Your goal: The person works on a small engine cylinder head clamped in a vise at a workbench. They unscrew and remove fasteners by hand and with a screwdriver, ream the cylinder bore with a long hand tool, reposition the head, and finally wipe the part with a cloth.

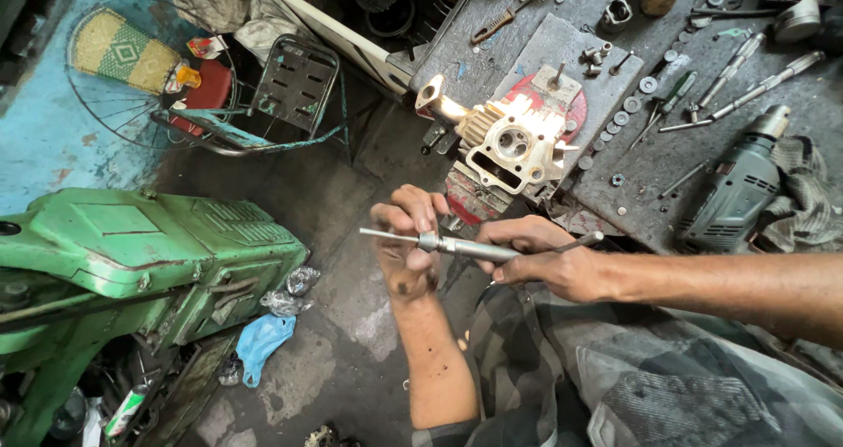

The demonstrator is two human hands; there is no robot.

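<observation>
left hand (406, 252): greasy; fingers curled shut around thin steel rod tool (457, 246), near centre
right hand (543, 259): closed on the tool's thicker smooth end
cylinder head (507, 136): finned cast metal, boxy; far on gritty grey desk (632, 162)
drill (736, 188): grey-green plastic, right

A grey, stained workbench (527, 25) is being seen at the upper right. A pale metal cylinder head (507, 140) is being carried on a red vise (470, 197) at its near edge. A grey electric drill (738, 188) is being supported on the bench at the right, beside a checked rag (812, 197). Washers (632, 104), long shafts (764, 82) and a screwdriver (667, 100) are being left scattered on the top. Below, a blue rag (263, 342) is being left lying on the concrete floor (351, 324).
</observation>
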